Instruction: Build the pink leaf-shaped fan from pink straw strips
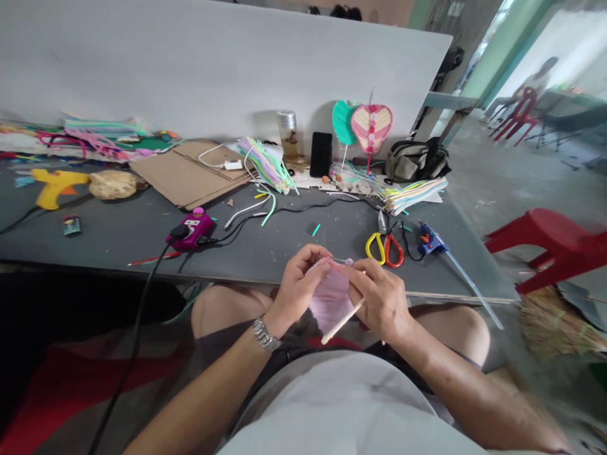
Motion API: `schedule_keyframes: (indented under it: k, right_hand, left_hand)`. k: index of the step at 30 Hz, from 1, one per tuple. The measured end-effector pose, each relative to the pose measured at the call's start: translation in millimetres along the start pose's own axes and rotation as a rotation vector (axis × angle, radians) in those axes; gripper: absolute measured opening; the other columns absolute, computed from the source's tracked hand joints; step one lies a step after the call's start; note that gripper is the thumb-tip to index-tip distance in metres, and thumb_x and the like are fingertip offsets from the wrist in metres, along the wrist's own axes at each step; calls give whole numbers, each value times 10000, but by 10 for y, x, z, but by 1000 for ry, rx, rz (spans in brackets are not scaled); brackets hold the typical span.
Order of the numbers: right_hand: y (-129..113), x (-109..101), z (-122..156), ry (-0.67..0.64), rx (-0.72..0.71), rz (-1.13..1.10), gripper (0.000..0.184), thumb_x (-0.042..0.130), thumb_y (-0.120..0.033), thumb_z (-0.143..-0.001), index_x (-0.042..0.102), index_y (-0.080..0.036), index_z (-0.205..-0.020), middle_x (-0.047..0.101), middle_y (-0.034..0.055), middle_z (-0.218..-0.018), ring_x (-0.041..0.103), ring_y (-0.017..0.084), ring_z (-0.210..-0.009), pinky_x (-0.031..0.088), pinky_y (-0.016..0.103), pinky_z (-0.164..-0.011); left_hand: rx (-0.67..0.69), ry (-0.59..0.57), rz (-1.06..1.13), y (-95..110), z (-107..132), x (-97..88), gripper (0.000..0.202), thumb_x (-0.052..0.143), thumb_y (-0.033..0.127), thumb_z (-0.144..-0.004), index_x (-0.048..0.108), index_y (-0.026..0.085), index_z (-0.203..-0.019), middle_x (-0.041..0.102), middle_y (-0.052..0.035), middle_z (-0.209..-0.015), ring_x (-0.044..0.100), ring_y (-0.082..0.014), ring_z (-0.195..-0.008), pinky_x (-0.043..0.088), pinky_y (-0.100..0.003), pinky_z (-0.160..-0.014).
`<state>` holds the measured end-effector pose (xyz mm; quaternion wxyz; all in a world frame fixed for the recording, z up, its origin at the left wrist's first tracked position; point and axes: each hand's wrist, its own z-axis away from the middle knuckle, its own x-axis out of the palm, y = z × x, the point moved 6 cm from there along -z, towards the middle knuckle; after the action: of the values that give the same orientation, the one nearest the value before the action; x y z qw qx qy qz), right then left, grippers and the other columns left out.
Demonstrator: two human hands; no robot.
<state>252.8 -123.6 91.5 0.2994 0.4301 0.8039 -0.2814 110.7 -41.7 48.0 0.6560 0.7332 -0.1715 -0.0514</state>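
Pink piece (327, 300), pleated-looking, is in both hands above the person's lap, at the near edge of the counter (284, 234). Left hand (301, 281): grip clamped on its upper edge, thumb and fingers pinching, probably to steady that edge. Right hand (384, 300): grip clamped too, near the top on the other side; pale stick (344, 322) slants down-left from under it, apparently tucked there to leave the fingertips free. Small lilac bit (349, 261) sits between the fingertips; too small to tell what holds it. Scissors (393, 250) lie handles toward the person, blue glue gun (429, 241) to their right, presumably for easy reach. Green fan (343, 122) and heart-shaped fan (372, 128) stand upright against the white board (190, 69), likely out of the way.
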Motion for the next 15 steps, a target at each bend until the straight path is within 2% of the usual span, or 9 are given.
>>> schedule_keyframes:
  k: [5, 9, 15]
  right_hand:
    - [47, -8, -57, -31, -67, 26, 304, 513, -106, -996, 747, -218, -1155, 680, 51, -950, 609, 122, -723, 444, 231, -646]
    - [77, 9, -72, -52, -93, 45, 317, 499, -95, -994, 758, -209, -1139, 666, 43, -915, 556, 116, -682, 409, 237, -621]
    - [112, 80, -22, -113, -92, 46, 360, 474, -99, -978, 756, -238, -1153, 663, 47, -960, 538, 129, -698, 387, 251, -625]
  left_hand:
    - [1, 1, 1, 11, 6, -9, 141, 712, 324, -877, 667, 192, -897, 636, 1, -818, 563, -132, -751, 444, -241, -705]
    - [17, 16, -13, 41, 10, -8, 133, 717, 313, -870, 676, 189, -895, 681, -17, -856, 605, -147, -806, 467, -253, -755]
    - [-93, 59, 23, -24, 0, -24, 177, 755, 347, -812, 685, 185, -805, 695, -13, -775, 624, -154, -744, 477, -266, -723]
